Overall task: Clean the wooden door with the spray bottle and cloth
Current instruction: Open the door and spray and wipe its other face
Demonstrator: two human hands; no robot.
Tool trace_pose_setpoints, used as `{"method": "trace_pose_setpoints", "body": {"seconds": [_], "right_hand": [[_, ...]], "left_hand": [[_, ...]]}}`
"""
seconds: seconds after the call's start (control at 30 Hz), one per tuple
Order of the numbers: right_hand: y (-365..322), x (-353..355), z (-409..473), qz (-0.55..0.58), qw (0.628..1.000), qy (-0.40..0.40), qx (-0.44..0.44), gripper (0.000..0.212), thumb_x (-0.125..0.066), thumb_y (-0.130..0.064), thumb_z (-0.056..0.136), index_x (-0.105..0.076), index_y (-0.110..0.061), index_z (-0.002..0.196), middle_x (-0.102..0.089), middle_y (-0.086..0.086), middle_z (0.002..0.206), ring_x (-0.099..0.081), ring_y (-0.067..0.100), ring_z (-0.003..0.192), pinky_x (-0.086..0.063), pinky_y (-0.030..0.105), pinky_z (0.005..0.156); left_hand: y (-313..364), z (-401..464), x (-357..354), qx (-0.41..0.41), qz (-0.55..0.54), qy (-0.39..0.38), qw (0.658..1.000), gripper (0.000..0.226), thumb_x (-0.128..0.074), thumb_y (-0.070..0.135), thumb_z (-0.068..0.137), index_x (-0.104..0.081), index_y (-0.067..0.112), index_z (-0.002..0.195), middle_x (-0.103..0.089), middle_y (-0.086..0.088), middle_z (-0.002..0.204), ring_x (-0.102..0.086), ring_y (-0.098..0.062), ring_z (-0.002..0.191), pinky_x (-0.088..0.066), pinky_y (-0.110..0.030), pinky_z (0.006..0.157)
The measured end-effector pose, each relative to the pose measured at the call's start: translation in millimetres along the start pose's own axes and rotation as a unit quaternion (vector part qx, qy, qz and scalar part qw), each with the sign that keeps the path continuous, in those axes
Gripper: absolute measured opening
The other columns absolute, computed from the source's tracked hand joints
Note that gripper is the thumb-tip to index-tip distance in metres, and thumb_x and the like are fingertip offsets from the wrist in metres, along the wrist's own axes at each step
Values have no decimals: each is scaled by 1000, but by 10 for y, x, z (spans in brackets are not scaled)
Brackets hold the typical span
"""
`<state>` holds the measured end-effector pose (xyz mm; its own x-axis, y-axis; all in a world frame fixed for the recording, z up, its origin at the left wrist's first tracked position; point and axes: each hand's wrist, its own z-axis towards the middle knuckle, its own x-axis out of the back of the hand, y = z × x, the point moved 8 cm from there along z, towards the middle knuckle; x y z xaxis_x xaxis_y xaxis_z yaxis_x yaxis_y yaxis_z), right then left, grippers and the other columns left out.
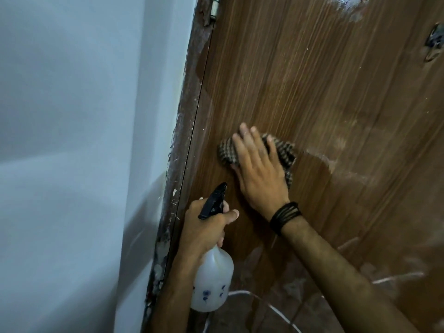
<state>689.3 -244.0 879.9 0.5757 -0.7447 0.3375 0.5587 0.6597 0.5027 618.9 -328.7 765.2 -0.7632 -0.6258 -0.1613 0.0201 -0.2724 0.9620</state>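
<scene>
— Wooden door (312, 80) filling the right of the view, hinged edge against the worn frame (185, 131). Cloudy, smeared patches to the right of the cloth and lower down; cleaner-looking grain around the middle.

— And the cloth?

— Checked cloth (283, 152) bunched flat on the door near the hinge side, under the right hand (258, 169). Fingers straight and spread, palm pressing, not gripping.

— Spray bottle?

— Translucent spray bottle (212, 280) just below and to the left, black nozzle (213, 200) up and aimed at the door. Left hand (204, 229) wrapped round the neck, thumb over the top. Cannot tell whether a finger is on the trigger.

— Step in hand, then?

— Wiping, most likely, with the spraying paused. Best done with even palm pressure, long strokes along the grain, overlapping into the hazy streaks on the right. Worth refolding to a fresh face once the cloth looks loaded, to avoid dragging residue back.

— Anything to mind?

— Rough, flaking frame beside the cloth; likely to snag. Hinge (215, 8) high above, hook (434, 42) far right, white cord (271, 306) near the floor, pale wall (72, 140) on the left.
</scene>
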Motion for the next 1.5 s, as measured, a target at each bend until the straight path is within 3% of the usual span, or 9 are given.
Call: {"method": "trace_pose_setpoints", "body": {"seconds": [0.13,0.37,0.5,0.67,0.73,0.87,1.0,1.3,1.5], "right_hand": [[-91,-73,-404,-5,1000,-7,22,58,-50,-29,106,-31,-9,156,-21,12,165,-16,25,154,-9,46,126],[403,241,472,6,990,59,-125,55,-38,-31,108,-27,-9,157,-20,11,166,-14,26,154,-5,47,126],[89,117,683,3,998,40,-55,55,-34,-32,109,-26,-8,157,-19,13,166,-14,28,154,-6,48,126],[-463,-189,102,16,996,-21,81,57,-45,-27,106,-27,-8,157,-18,12,166,-13,27,154,-5,46,126],[-463,-208,-70,10,995,-26,92,60,-50,-23,104,-27,-10,157,-17,11,167,-12,25,155,-3,44,126],[43,57,229,9,1000,16,-11,59,-50,-23,103,-28,-10,157,-21,12,165,-15,26,154,2,44,125],[419,280,661,10,995,45,-89,55,-38,-29,107,-26,-10,157,-19,11,166,-14,27,154,-5,47,125],[-304,-152,-173,10,993,-39,107,56,-42,-23,107,-24,-10,159,-15,11,167,-10,26,155,-2,45,126],[545,258,-189,17,999,10,-48,55,-46,-24,105,-30,-9,156,-23,12,165,-18,28,153,-6,47,125]], "left_hand": [[-35,-65,82,5,7,5,1000,16,-74,8,87,-61,5,78,-57,-15,67,-43,-17,37,-39,-25,42],[-7,-139,246,22,19,23,999,13,-74,9,88,-64,11,82,-60,-11,68,-45,-13,37,-41,-25,44],[4,-153,281,20,13,34,999,14,-75,11,88,-63,12,79,-62,-12,70,-45,-13,37,-42,-25,46],[-28,-200,275,26,20,42,999,21,-75,10,87,-58,14,74,-53,-8,61,-43,-16,38,-43,-27,48],[-34,-233,252,24,20,39,999,22,-74,9,86,-57,14,74,-51,-8,62,-42,-16,38,-42,-26,46],[-32,-279,248,19,6,40,999,15,-75,7,87,-62,8,80,-55,-11,65,-42,-15,36,-40,-24,43],[-70,-292,226,26,-1,48,999,15,-75,7,87,-62,10,80,-57,-13,67,-43,-13,36,-41,-26,44],[-219,-310,12,52,2,35,998,13,-77,11,86,-65,6,86,-61,-11,68,-45,-15,38,-42,-27,45],[-383,-346,-116,76,6,13,997,13,-78,10,86,-65,6,87,-60,-12,69,-43,-14,37,-40,-25,41]]}}
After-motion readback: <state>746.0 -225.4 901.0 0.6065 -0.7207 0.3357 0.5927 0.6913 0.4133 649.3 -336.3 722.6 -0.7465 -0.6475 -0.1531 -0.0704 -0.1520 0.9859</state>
